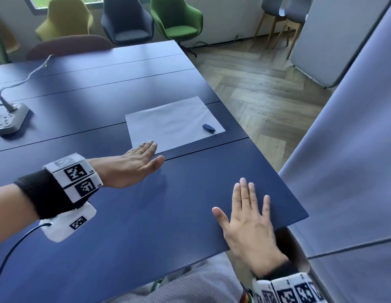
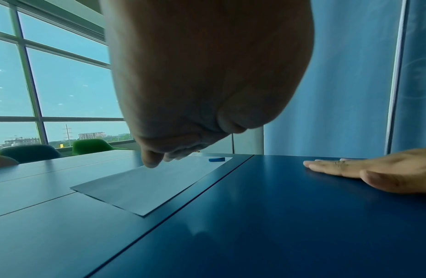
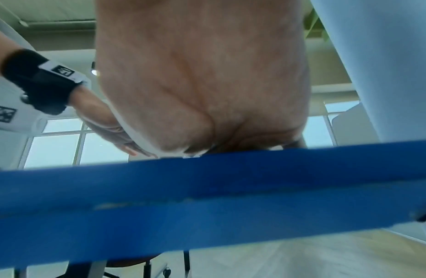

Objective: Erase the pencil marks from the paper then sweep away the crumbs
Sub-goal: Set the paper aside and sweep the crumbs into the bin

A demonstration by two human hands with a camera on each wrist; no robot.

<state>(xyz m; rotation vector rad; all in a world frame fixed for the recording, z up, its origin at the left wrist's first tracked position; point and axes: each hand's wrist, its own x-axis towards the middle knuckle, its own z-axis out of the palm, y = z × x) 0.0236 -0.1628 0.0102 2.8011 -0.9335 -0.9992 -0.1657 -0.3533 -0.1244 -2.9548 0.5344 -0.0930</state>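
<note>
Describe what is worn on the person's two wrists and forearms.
The left hand is bare; behind it a black wristband carries white blocks printed with black square marker codes. A white camera unit with another code hangs beneath, with a dark cable running from it. The right hand is bare too, with a dark cuff and similar white coded blocks at the wrist.
</note>
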